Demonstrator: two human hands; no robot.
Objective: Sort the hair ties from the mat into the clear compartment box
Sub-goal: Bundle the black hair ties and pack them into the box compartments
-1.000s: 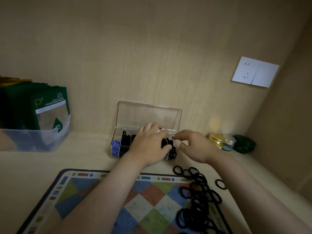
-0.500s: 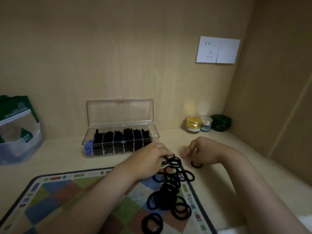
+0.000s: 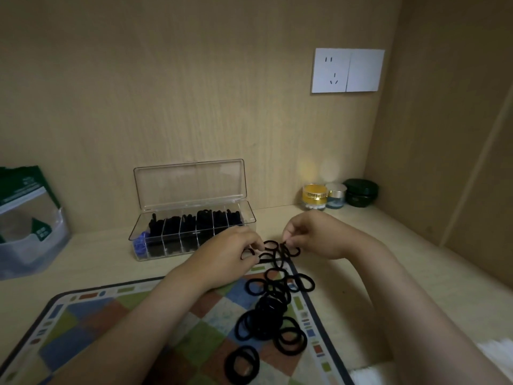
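Black elastic loops are the working material. Far left of the hands, a clear bin [image 3: 33, 245] holds green packets. Just beyond the left hand [image 3: 224, 259] stands the clear compartment box [image 3: 191, 232], lid raised; most of its cells hold black ties, and the cell at its leftmost end holds blue ones. The left hand is curled, fingertips pinched on a hair tie at the top of the pile. The right hand [image 3: 313, 234], just beside it, is likewise pinched on a loop at the mat's far corner. Whether each pinch holds one tie or several cannot be told. Below both hands, the remaining hair ties [image 3: 272, 309] lie overlapped along the right border of the checked mat [image 3: 116, 329], which rests on the desk [image 3: 347, 273]. Beyond the right hand stand three small jars [image 3: 337, 195].

To do the step well, lift each loop straight up and slowly, since interlaced neighbours will likely trail; shake these free over the mat, then carry the tie to a cell with room left.
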